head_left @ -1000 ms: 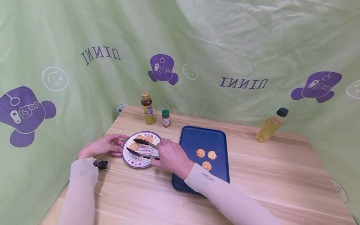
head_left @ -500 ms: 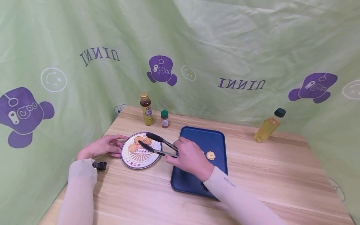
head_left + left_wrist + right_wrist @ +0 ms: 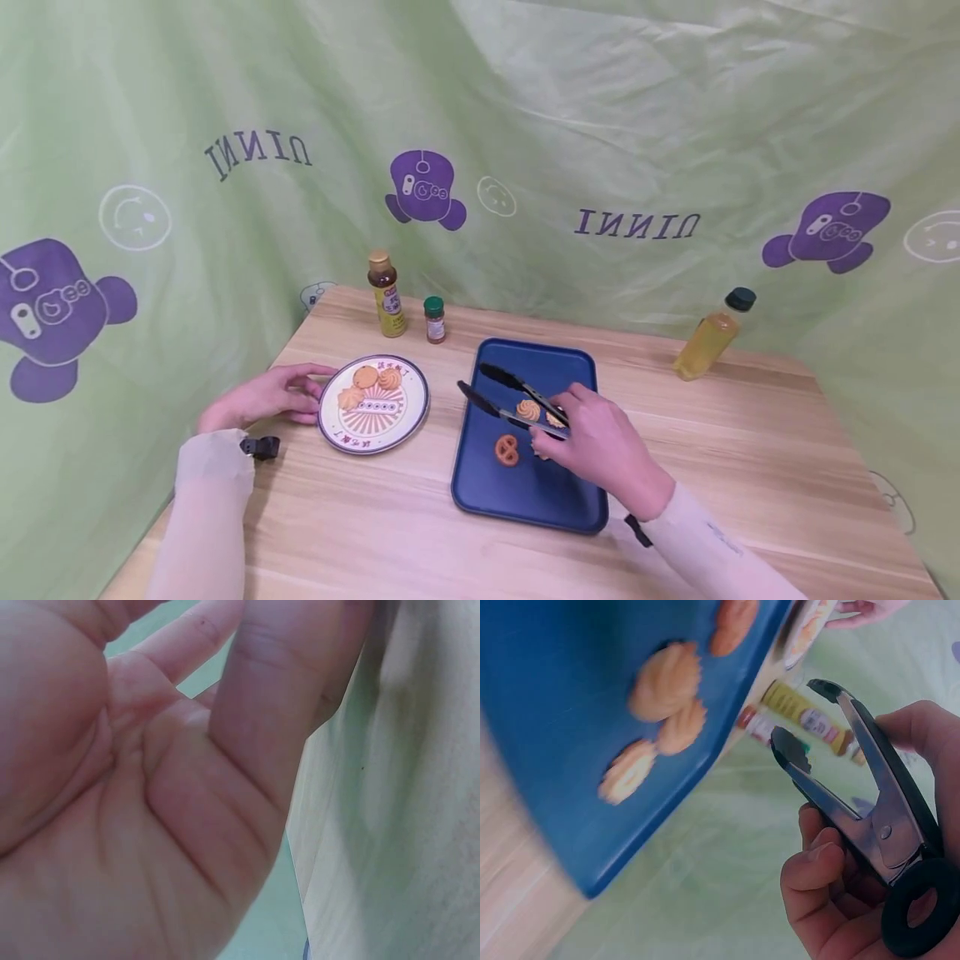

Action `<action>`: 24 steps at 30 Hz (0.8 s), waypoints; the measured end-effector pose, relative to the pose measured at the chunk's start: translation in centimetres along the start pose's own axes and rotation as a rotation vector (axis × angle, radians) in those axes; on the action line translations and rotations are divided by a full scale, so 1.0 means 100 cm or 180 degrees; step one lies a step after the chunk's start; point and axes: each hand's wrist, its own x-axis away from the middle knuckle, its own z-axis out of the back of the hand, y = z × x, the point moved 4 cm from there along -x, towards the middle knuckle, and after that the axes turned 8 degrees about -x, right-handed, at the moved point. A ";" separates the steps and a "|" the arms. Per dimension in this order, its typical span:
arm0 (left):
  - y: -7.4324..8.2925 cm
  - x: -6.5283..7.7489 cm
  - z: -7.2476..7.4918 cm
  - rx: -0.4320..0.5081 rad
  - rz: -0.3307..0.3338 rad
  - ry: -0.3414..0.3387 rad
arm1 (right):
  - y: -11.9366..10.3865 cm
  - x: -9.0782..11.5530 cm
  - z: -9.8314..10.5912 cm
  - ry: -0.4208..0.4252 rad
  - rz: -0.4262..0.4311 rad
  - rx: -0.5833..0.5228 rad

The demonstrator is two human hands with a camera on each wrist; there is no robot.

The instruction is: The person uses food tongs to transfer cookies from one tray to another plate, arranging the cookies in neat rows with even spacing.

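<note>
My right hand [image 3: 603,442] grips black-tipped metal tongs [image 3: 885,832] over the blue tray [image 3: 480,492]. The tongs' tips stand apart, nothing between them, towards the tray's left side. Below them on the tray are a swirl cookie [image 3: 528,410], a pretzel [image 3: 507,450] and more cookies partly covered by the hand and tongs; the right wrist view shows a pale ridged cookie [image 3: 628,772] there. My left hand [image 3: 262,396] touches the left rim of a patterned white plate [image 3: 405,417]. A round cookie [image 3: 365,377], a swirl cookie [image 3: 389,379] and a ridged cookie [image 3: 350,398] lie on the plate.
Behind the plate stand a tan-capped sauce bottle [image 3: 388,304] and a small green-capped jar [image 3: 435,321]. A dark-capped bottle of yellow liquid [image 3: 705,346] is at the back right. Green printed fabric [image 3: 525,125] hangs around the wooden table [image 3: 720,450].
My right hand has carried the tongs rightward, from above the plate to above the tray, uncovering the pretzel. My left hand stays by the plate, whose cookies keep their places.
</note>
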 end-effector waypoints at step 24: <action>-0.002 -0.003 0.001 0.0035 -0.0010 -0.0043 | 0.029 0.049 0.026 -0.0142 -0.0245 0.0474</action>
